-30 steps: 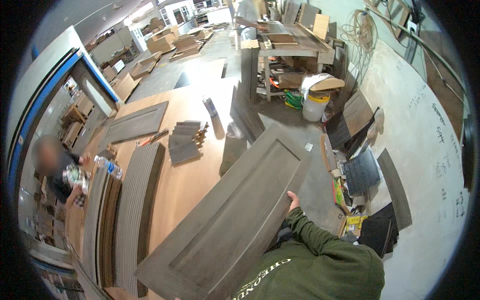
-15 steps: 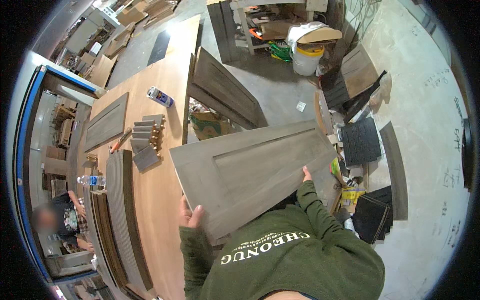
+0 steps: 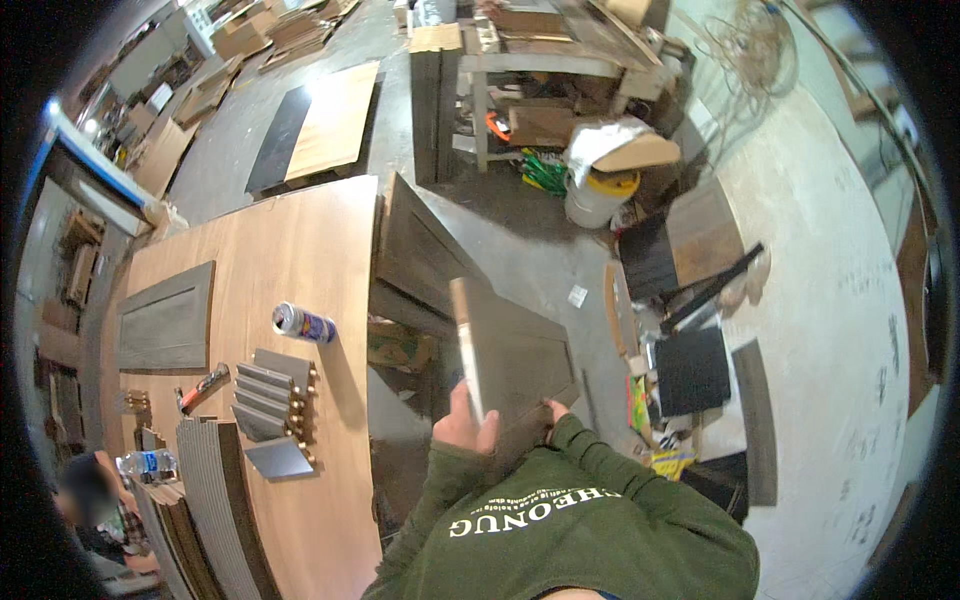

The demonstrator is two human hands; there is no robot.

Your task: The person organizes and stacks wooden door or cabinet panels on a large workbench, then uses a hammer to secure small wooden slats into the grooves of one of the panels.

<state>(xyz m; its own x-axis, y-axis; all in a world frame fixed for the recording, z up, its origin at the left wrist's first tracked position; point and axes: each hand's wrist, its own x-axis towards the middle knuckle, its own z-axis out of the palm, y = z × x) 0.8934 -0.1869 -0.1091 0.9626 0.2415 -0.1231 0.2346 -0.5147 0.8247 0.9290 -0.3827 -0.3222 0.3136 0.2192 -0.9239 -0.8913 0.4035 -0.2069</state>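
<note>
A grey-brown recessed cabinet door panel (image 3: 520,350) is held up in front of my body, tilted so that its pale unfinished edge faces left. My left hand (image 3: 464,425) grips that edge, thumb on one side and fingers round the other. On the panel's lower right edge, my right hand (image 3: 556,410) holds on, its fingers partly hidden behind the wood. Just beyond, similar door panels (image 3: 425,245) lean upright against the right side of the wooden worktable (image 3: 330,400).
On the table are a can (image 3: 303,323), a hammer (image 3: 203,388), grey slats with pegs (image 3: 270,395), a flat panel (image 3: 168,318), stacked boards (image 3: 215,500) and a water bottle (image 3: 146,463). A person (image 3: 95,500) is at far left. A white bucket (image 3: 597,200) and black panels (image 3: 692,370) stand right.
The panel has turned from lying broad-face up to steeply tilted, with its edge toward the left. Both hands moved closer together, my left shifting right. The view has shifted too.
</note>
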